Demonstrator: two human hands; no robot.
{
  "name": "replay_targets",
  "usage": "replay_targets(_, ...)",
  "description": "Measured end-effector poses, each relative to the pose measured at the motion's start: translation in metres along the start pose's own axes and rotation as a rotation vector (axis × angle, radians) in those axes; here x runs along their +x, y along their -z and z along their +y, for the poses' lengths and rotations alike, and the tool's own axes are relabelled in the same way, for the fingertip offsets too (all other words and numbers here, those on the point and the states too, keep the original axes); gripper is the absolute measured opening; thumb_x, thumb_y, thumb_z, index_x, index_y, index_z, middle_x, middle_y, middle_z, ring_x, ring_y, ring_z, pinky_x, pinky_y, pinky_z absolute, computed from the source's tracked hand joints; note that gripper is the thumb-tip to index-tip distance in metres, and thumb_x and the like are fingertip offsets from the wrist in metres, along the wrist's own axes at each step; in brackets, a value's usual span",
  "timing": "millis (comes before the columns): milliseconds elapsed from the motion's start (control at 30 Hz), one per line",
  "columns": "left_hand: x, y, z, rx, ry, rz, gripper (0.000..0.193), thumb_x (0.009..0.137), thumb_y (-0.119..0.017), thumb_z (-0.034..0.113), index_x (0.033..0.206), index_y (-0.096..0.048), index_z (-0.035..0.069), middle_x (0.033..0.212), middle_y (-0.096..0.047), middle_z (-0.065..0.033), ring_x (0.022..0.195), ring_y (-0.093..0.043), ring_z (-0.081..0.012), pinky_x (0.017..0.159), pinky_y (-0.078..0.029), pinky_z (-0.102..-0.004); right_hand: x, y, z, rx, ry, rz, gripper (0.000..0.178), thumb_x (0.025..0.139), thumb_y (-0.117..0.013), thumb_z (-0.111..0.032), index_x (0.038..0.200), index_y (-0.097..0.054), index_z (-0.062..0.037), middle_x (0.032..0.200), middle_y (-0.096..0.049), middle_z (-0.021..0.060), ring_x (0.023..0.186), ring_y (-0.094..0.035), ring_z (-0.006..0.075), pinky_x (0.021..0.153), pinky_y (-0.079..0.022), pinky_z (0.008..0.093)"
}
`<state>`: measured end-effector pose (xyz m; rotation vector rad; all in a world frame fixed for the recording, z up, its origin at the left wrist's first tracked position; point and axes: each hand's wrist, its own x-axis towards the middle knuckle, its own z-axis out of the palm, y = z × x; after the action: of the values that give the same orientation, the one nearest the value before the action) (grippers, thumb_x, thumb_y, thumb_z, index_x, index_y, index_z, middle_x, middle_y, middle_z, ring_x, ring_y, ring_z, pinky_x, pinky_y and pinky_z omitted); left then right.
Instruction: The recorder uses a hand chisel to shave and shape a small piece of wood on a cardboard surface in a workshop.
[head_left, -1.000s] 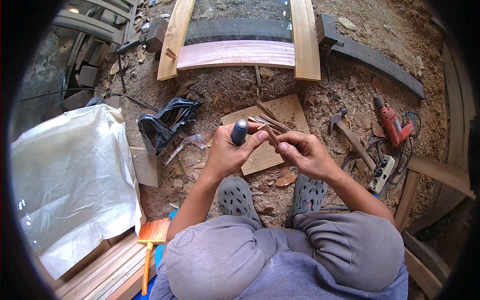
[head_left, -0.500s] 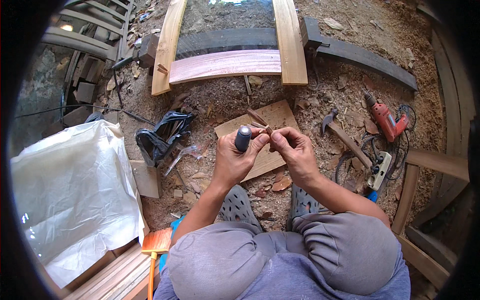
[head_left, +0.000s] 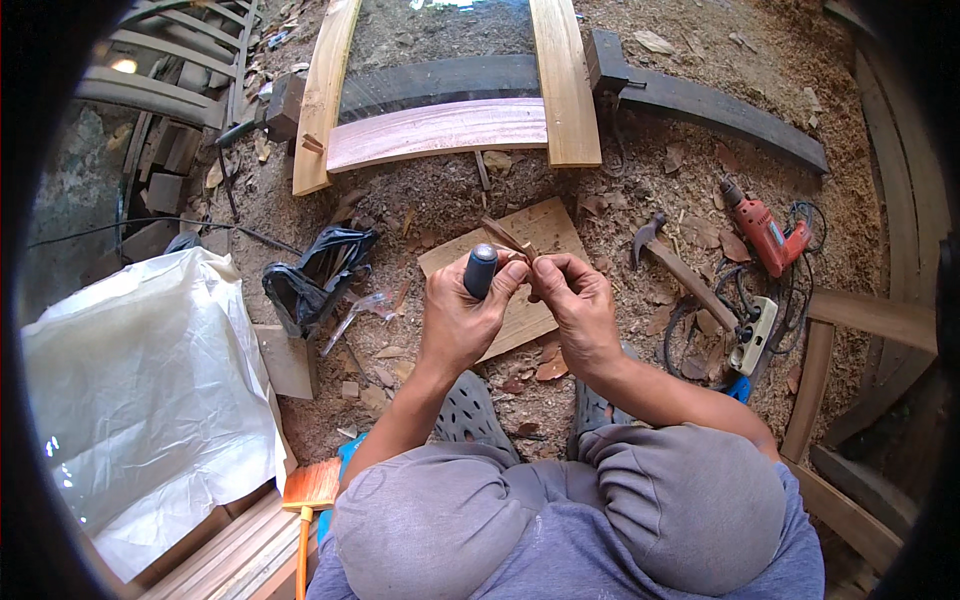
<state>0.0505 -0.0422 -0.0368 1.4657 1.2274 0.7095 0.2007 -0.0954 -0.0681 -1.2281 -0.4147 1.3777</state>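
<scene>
My left hand (head_left: 459, 312) is closed around a chisel with a dark blue handle (head_left: 481, 270) and a metal cap on its end; the blade is hidden by my fingers. In my right hand (head_left: 580, 305), thumb and fingers pinch a small brown wood peg (head_left: 527, 250). Both hands meet at this piece, fingertips almost touching. Another thin wood sliver (head_left: 500, 233) sticks out beyond my left fingers. Beneath my hands a flat square board (head_left: 530, 320) lies on the shavings-covered ground.
Ahead lies a wooden frame (head_left: 565, 90) held in a long dark clamp (head_left: 720, 115). To the right are a claw hammer (head_left: 685, 270), a red corded drill (head_left: 770, 230) and a power strip (head_left: 754, 335). At left are a black plastic bag (head_left: 315, 275), a white sheet (head_left: 150, 390) and an orange-handled brush (head_left: 309, 490).
The view has shifted slightly, so everything sits a little further left. My fingers have turned the small peg a little; both hands stay together over the board.
</scene>
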Motion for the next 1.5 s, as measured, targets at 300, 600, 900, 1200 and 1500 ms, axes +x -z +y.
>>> replay_targets(300, -0.001, 0.036, -0.019, -0.083, 0.132, 0.020, 0.021, 0.097, -0.076, 0.019, 0.102, -0.076, -0.002, 0.092, -0.076, -0.0080, 0.086, -0.070, -0.0131, 0.082, -0.055, -0.0282, 0.021, 0.050, -0.023, 0.331, -0.293, 0.096, 0.036, 0.106, -0.061, -0.038, 0.118, -0.069, -0.0046, 0.092, -0.059, -0.0016, 0.085, -0.060, 0.0108, 0.075, -0.056, 0.0287)
replay_targets(600, 0.000, 0.039, -0.029, -0.030, 0.161, -0.017, 0.022, 0.099, -0.072, 0.018, 0.106, -0.076, -0.002, 0.088, -0.075, -0.0054, 0.082, -0.067, -0.0096, 0.078, -0.053, -0.0265, 0.026, 0.053, -0.017, 0.358, -0.366, 0.026, 0.038, 0.108, -0.058, -0.036, 0.125, -0.063, -0.0026, 0.089, -0.058, -0.0011, 0.076, -0.060, 0.0084, 0.070, -0.057, 0.0253)
replay_targets(900, 0.025, 0.040, -0.076, 0.468, 0.218, -0.095, 0.031, 0.089, -0.079, 0.032, 0.097, -0.079, 0.003, 0.075, -0.073, -0.0090, 0.070, -0.068, -0.0157, 0.067, -0.053, -0.0340, 0.048, 0.069, 0.030, -1.168, 0.134, -0.135, 0.027, 0.092, -0.079, -0.024, 0.102, -0.076, 0.0000, 0.093, -0.073, 0.0142, 0.081, -0.070, 0.0245, 0.075, -0.055, 0.0386)
replay_targets(1200, 0.036, 0.042, -0.086, 0.499, 0.348, -0.163, 0.048, 0.088, -0.082, 0.042, 0.116, -0.076, 0.004, 0.085, -0.077, -0.0103, 0.078, -0.072, -0.0154, 0.073, -0.056, -0.0337, 0.055, 0.050, 0.006, -1.193, 0.379, -0.116, 0.033, 0.092, -0.079, -0.027, 0.114, -0.074, -0.0032, 0.101, -0.073, 0.0144, 0.085, -0.072, 0.0207, 0.075, -0.059, 0.0340)
replay_targets(1500, 0.010, 0.100, -0.048, 0.201, 0.194, 0.050, 0.028, 0.101, -0.071, 0.017, 0.119, -0.070, -0.004, 0.095, -0.077, -0.0103, 0.088, -0.073, -0.0143, 0.082, -0.056, -0.0270, 0.031, 0.099, 0.028, -1.282, 0.383, -0.217, 0.036, 0.093, -0.076, -0.035, 0.111, -0.070, -0.0041, 0.099, -0.071, 0.0160, 0.089, -0.072, 0.0321, 0.078, -0.059, 0.0413)
